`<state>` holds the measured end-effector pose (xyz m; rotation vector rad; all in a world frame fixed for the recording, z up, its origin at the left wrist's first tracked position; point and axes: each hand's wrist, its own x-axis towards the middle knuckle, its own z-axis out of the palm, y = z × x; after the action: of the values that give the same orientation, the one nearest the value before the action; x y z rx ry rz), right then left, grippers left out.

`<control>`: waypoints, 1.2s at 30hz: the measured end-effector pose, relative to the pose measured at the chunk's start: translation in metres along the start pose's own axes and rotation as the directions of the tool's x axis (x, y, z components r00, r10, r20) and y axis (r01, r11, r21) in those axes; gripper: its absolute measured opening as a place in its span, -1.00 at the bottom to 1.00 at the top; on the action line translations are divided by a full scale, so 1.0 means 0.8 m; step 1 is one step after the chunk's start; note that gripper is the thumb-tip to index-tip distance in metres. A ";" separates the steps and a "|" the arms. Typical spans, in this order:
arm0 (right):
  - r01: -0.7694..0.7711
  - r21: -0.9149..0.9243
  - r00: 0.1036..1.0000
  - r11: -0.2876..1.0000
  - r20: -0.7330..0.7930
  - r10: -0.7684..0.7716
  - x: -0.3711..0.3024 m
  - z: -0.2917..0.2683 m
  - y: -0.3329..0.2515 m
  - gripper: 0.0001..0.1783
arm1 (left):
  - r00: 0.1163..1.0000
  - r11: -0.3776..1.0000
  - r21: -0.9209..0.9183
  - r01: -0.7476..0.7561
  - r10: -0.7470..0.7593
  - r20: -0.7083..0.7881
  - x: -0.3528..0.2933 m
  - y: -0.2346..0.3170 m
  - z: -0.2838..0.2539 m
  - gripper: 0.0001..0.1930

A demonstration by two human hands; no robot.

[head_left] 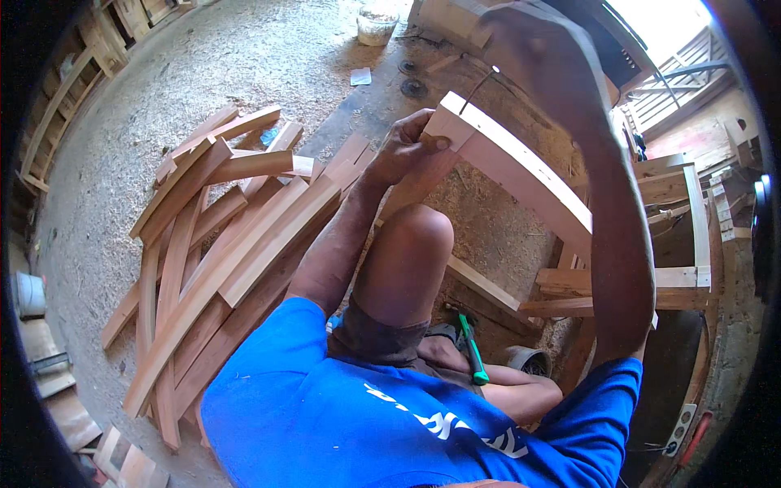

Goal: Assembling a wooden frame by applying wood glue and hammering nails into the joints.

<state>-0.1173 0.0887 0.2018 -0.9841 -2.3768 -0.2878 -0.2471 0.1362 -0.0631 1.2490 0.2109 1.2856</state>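
Observation:
My left hand [407, 146] is closed round the end of a wooden board [423, 180] at the corner where it meets a longer board [521, 175]. A nail [478, 89] stands tilted out of the top edge of that corner, its head up. Just above and to the right of the nail is my right hand [541, 53], smeared by motion, so I cannot make out its fingers or anything in them. A green-handled tool [472, 351] lies by my folded leg, its head partly hidden.
A heap of loose wooden boards [236, 244] covers the floor to my left. More joined boards [618, 285] stand at the right, near a round grey container [529, 360]. A whitish bucket [377, 26] stands far ahead. Sawdust and shavings litter the floor.

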 end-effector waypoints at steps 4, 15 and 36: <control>-0.367 -0.193 0.917 0.910 0.087 0.389 -0.020 -0.060 -0.017 -0.83 | 1.000 1.000 -0.021 -0.022 0.022 0.005 0.001 -0.002 0.001 -0.57; -0.168 -0.153 0.908 0.974 0.361 0.214 -0.069 -0.009 0.021 -0.84 | 0.999 1.000 0.004 -0.030 0.030 0.016 -0.003 -0.007 0.001 -0.53; -0.223 -0.075 0.876 0.972 0.422 0.233 -0.049 -0.005 0.032 -0.79 | 1.000 1.000 0.016 -0.020 0.020 -0.001 0.000 -0.005 0.002 -0.52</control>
<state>-0.0746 0.0821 0.1825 -1.4514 -2.6074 -0.0056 -0.2433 0.1366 -0.0658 1.2667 0.2105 1.3046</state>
